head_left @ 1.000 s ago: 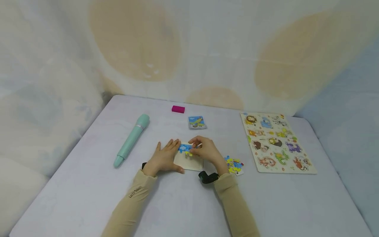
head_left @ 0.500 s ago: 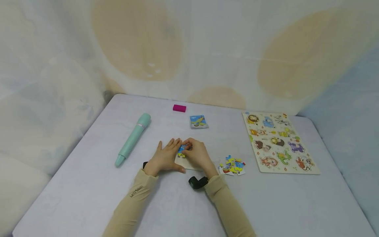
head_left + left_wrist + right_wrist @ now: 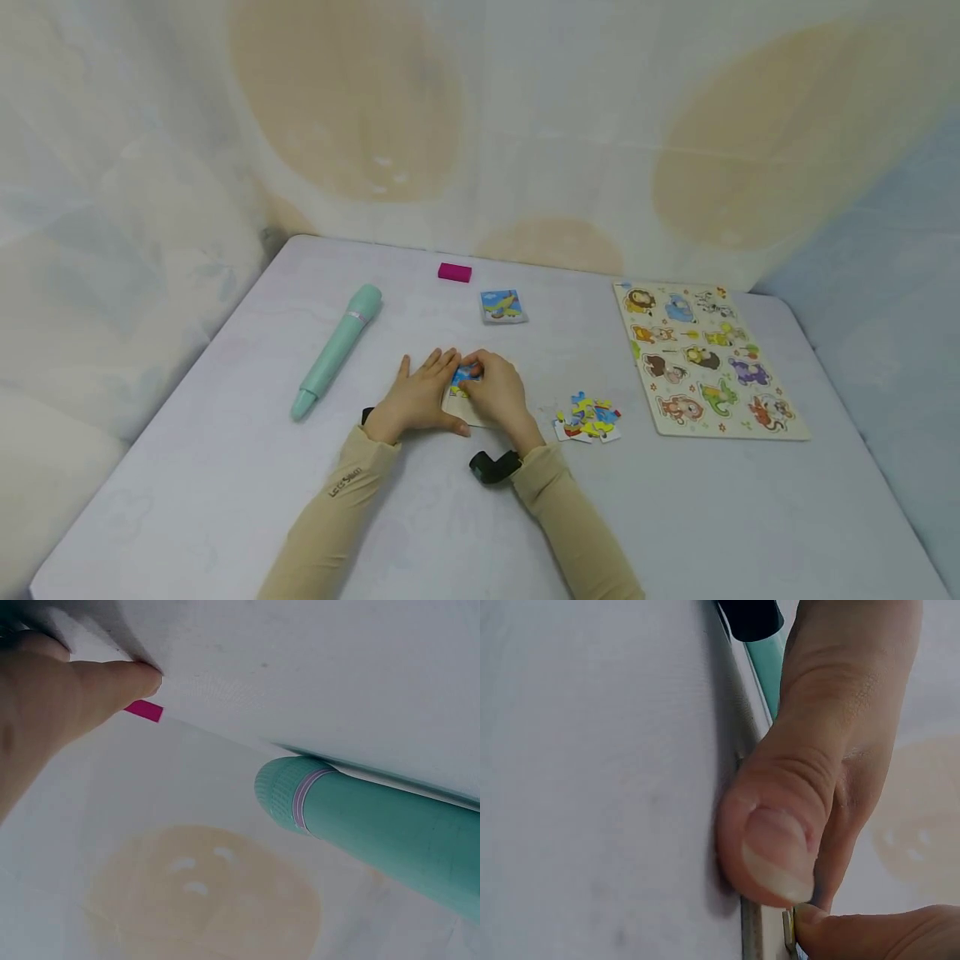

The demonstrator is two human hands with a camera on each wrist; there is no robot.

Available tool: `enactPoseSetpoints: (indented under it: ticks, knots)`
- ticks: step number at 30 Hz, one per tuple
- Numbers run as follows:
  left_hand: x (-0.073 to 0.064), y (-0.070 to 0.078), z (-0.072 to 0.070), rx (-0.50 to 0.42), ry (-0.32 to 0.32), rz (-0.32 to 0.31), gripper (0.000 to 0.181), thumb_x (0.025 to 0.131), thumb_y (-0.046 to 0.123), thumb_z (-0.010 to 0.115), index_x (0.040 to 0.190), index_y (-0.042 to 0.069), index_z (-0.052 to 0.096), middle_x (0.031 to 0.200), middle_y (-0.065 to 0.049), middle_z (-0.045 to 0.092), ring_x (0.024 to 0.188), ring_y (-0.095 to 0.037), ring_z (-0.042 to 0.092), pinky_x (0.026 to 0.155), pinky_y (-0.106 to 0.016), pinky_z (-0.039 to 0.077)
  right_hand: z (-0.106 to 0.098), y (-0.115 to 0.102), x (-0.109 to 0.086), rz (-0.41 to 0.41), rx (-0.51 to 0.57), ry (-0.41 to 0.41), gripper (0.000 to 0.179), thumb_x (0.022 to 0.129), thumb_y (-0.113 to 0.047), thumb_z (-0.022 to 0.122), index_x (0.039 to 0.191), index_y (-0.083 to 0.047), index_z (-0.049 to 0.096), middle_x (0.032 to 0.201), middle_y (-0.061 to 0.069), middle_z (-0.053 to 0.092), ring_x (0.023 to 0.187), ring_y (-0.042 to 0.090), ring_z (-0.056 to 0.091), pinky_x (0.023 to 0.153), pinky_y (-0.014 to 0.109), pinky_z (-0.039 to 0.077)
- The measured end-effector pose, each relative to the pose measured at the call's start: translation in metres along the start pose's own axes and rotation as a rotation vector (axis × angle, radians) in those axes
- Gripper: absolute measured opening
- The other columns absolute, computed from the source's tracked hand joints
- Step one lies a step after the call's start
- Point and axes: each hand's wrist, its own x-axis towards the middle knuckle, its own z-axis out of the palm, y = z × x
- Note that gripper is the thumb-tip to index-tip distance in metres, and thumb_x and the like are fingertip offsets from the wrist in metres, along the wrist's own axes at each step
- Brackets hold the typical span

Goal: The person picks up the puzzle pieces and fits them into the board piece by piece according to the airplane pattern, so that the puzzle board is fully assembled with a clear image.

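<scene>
A small wooden puzzle tray (image 3: 459, 410) lies at the table's middle. My left hand (image 3: 415, 398) rests flat beside it, fingers straight, with its thumb (image 3: 780, 840) pressed against the tray's near edge (image 3: 751, 930). My right hand (image 3: 497, 392) lies over the tray with curled fingers and pinches a blue puzzle piece (image 3: 465, 375) at the tray's far left corner. Most of the tray is hidden under this hand. In the right wrist view only one fingertip (image 3: 870, 934) of my right hand shows. In the left wrist view a left finger (image 3: 82, 694) touches the table.
Several loose puzzle pieces (image 3: 587, 418) lie right of the hands. An animal peg board (image 3: 705, 358) lies at the far right. A teal pen (image 3: 337, 350) (image 3: 375, 825) lies to the left. A pink block (image 3: 454, 272) (image 3: 143, 711) and a picture card (image 3: 502, 306) sit behind.
My right hand moved left across the tray with the blue piece, toward my left fingers. The left hand stayed put.
</scene>
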Motion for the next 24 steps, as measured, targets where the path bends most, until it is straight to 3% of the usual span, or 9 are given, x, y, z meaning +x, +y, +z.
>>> enactPoseSetpoints:
  ticks: [7,12,15,18,24]
  knots:
    - [-0.001,0.002,-0.002,-0.005,0.014,0.010,0.123,0.063,0.068,0.077,0.155,0.008,0.021,0.163,-0.007,0.018,0.152,-0.029,0.013,0.114,-0.070,0.006,0.001,0.005,0.002,0.009,0.029,0.005,0.030,0.080,-0.018,0.078,0.108,-0.013,0.069,0.086,0.000,0.066,0.078,0.015,0.058,0.073,0.031,0.045]
    - [-0.001,0.003,0.001,-0.013,0.001,-0.003,0.122,0.064,0.066,0.078,0.155,0.010,0.020,0.163,-0.006,0.017,0.152,-0.029,0.013,0.114,-0.069,0.006,-0.008,0.015,0.004,0.014,0.215,-0.067,0.025,0.090,-0.018,0.068,0.113,-0.010,0.067,0.095,0.005,0.067,0.083,0.015,0.059,0.076,0.027,0.048]
    - [0.000,0.004,0.003,-0.019,-0.007,-0.020,0.122,0.064,0.065,0.079,0.155,0.011,0.020,0.163,-0.005,0.017,0.152,-0.028,0.012,0.115,-0.068,0.005,-0.022,0.026,0.005,0.031,0.372,-0.092,0.027,0.095,-0.016,0.062,0.119,-0.005,0.064,0.105,0.012,0.067,0.088,0.018,0.064,0.073,0.026,0.052]
    - [0.002,0.006,0.004,-0.019,-0.018,-0.030,0.122,0.064,0.064,0.080,0.156,0.011,0.019,0.164,-0.005,0.016,0.152,-0.028,0.011,0.116,-0.067,0.004,-0.038,0.040,0.003,0.068,0.456,-0.085,0.029,0.096,-0.016,0.060,0.122,-0.003,0.062,0.110,0.017,0.066,0.090,0.022,0.065,0.069,0.025,0.053]
    - [0.005,0.006,0.002,-0.012,-0.019,-0.019,0.122,0.065,0.064,0.079,0.156,0.010,0.019,0.164,-0.006,0.016,0.152,-0.028,0.010,0.116,-0.067,0.003,-0.080,0.080,-0.009,0.135,0.417,-0.043,0.032,0.098,-0.021,0.057,0.126,-0.004,0.059,0.118,0.018,0.064,0.094,0.016,0.065,0.073,0.023,0.049]
